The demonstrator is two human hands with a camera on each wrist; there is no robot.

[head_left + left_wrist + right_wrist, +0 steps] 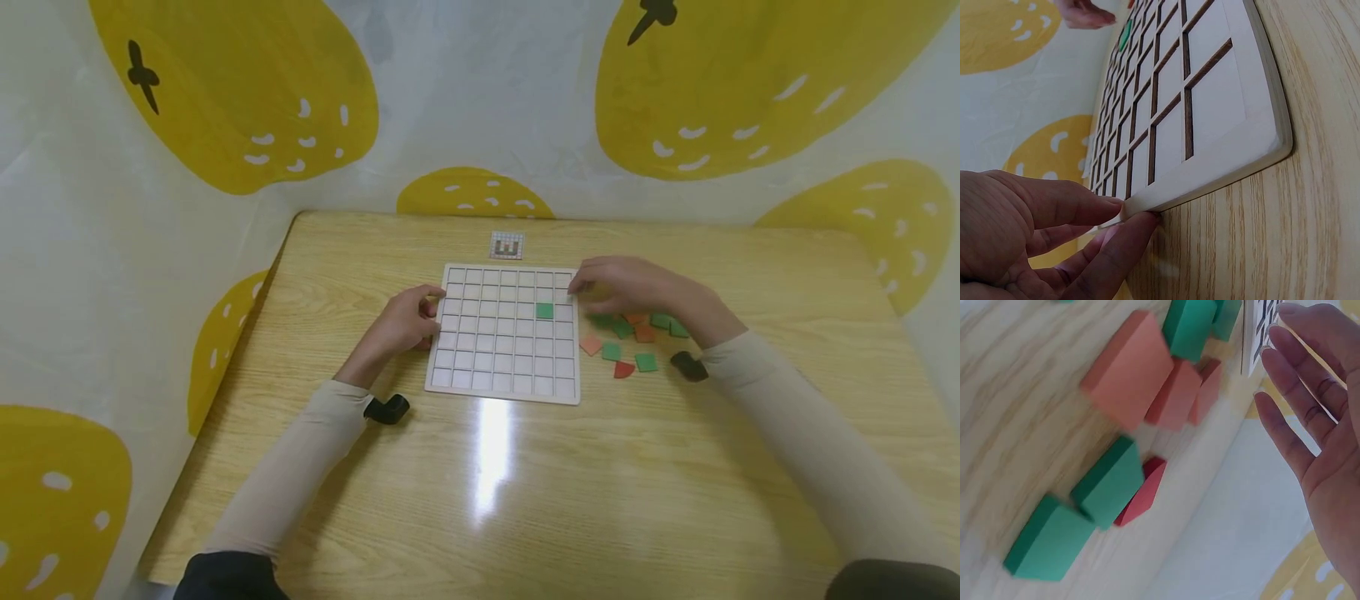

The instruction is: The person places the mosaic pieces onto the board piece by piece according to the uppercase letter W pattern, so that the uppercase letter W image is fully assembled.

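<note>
A square white grid board point(483, 333) lies on the table. One green square tile point(544, 311) sits in a cell toward its upper right. My left hand point(408, 321) pinches the board's left edge; the left wrist view shows thumb and forefinger on the rim. My right hand point(626, 287) is over the board's upper right edge, with fingertips by the outer cells. In the right wrist view its fingers point(1300, 369) are loosely extended, and no tile shows in them. Beneath and beside that hand lie loose green tiles point(646, 362) and orange tiles point(591, 344).
A small card point(507, 245) with a dark pattern on a grid lies behind the board. A red quarter-round piece point(624, 369) lies among the loose tiles. The wooden table point(555, 492) meets a fruit-printed curtain point(480, 100) at the back and left.
</note>
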